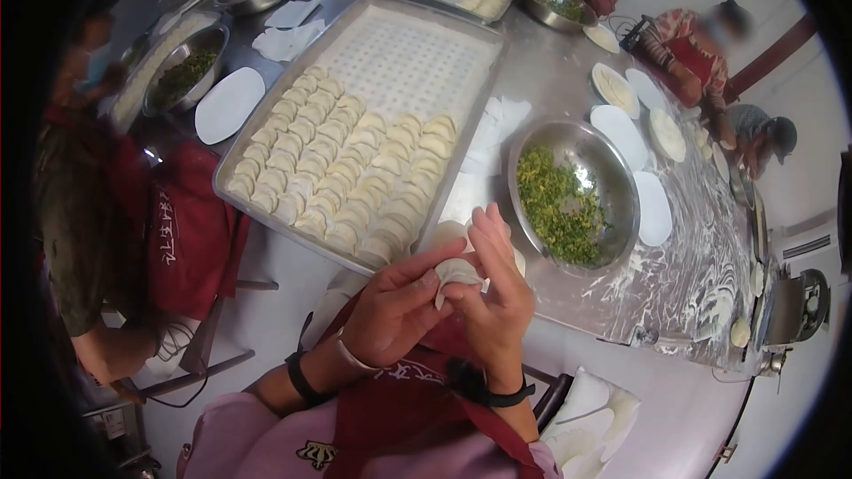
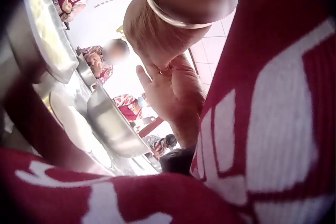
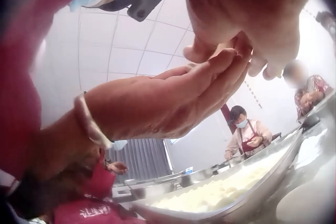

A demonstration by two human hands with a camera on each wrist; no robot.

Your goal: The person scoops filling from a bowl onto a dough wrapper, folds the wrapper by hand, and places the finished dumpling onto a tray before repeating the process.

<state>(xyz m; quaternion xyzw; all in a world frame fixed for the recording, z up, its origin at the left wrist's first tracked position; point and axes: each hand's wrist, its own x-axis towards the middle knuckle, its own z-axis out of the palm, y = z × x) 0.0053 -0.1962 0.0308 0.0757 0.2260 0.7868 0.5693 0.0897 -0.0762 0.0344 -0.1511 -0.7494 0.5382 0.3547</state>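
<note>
A pale dumpling (image 1: pixel 460 273) is held between both hands in front of the chest, just past the tray's near edge. My left hand (image 1: pixel 388 312) supports it from the left, thumb and fingers at its side. My right hand (image 1: pixel 501 288) pinches its edge with the thumb low on the wrapper, the other fingers extended upward. In the left wrist view the left hand (image 2: pixel 163 32) and right hand (image 2: pixel 177 95) meet, hiding the dumpling. From the right wrist, the left hand (image 3: pixel 157 100) reaches to the right hand (image 3: pixel 244 11).
A large metal tray (image 1: pixel 484 80) holds rows of folded dumplings. Right of it stands a steel bowl (image 1: pixel 626 186) of green and yellow filling. White plates (image 1: pixel 654 208) line the floured table (image 1: pixel 683 284). Other people sit around, one close at the left (image 1: pixel 106 213).
</note>
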